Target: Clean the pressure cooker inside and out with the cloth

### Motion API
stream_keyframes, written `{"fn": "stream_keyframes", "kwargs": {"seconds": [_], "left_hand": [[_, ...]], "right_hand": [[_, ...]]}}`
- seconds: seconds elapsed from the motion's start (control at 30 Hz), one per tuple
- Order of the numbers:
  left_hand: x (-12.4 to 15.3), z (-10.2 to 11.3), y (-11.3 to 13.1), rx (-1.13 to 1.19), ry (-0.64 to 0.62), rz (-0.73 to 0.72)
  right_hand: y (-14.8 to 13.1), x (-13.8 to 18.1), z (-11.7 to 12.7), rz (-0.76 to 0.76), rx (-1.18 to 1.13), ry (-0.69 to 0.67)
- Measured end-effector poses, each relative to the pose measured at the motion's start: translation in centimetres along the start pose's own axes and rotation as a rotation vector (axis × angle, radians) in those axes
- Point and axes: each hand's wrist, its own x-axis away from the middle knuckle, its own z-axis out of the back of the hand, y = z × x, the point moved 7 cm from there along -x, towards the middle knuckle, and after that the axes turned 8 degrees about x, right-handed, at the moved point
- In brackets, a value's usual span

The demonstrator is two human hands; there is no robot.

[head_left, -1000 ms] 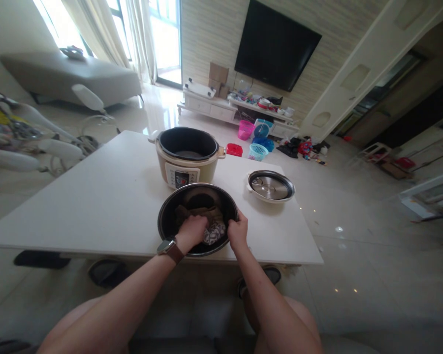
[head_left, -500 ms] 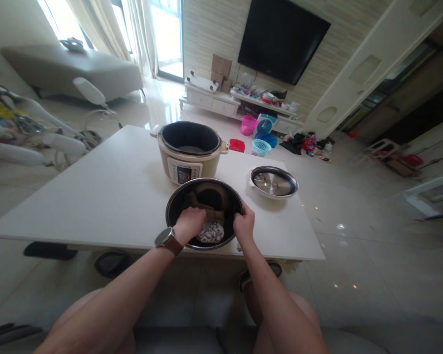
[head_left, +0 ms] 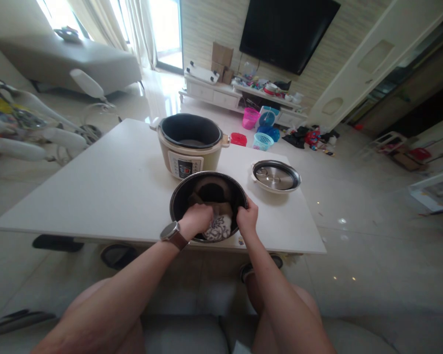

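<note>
A dark inner pot (head_left: 180, 189) is tilted toward me at the table's near edge. My right hand (head_left: 248, 216) grips its right rim, thumb inside. Inside the pot, my left hand (head_left: 197, 219), with a watch at the wrist, is closed on a cloth (head_left: 218, 227), brown in part and white with a dark pattern in part. The cloth lies against the pot's inner wall. Just behind stands the beige electric pressure cooker body (head_left: 164, 150), its top uncovered. To the right, the cooker lid (head_left: 276, 178) rests with its metal inside facing up.
All these stand on a white table (head_left: 96, 187). Beyond it on the floor are a pink bin (head_left: 250, 118), a light blue basket (head_left: 263, 141) and a red basin (head_left: 238, 139). A low white cabinet (head_left: 206, 93) lines the far wall, under a television (head_left: 288, 32).
My left hand and the cloth have shifted slightly inside the pot, and more of the patterned part shows. My right hand keeps its hold on the rim. The view has moved a little.
</note>
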Motion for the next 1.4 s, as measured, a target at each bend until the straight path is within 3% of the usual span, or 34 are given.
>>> {"fn": "stream_keyframes", "kwargs": {"seconds": [0.2, 0.37, 0.67, 0.87, 1.07, 1.27, 1.4], "left_hand": [[0.9, 1.1, -0.8, -0.132, 0.029, 0.079], [0.7, 0.5, -0.6, -0.112, -0.004, 0.078], [0.0, 0.1, -1.3, -0.060, 0.004, 0.098], [-0.6, -0.9, -1.4, 0.096, -0.005, 0.040], [-1.0, -0.5, -0.3, 0.206, 0.146, -0.012], [0.6, 3.2, -0.8, 0.017, 0.331, 0.060], [1.6, 4.8, 0.0, -0.026, 0.491, -0.074]], "right_hand": [[-1.1, 0.1, -0.5, 0.063, 0.008, -0.054], [-1.3, 0.2, -0.8, 0.088, 0.030, -0.092], [1.2, 0.0, -1.6, 0.014, 0.054, -0.106], [0.4, 0.5, -2.0, 0.044, 0.036, -0.132], [-0.1, 0.5, -2.0, 0.047, 0.008, -0.145], [0.7, 0.4, -2.0, 0.027, 0.010, -0.120], [0.7, 0.4, -1.9, 0.025, 0.013, -0.107]]}}
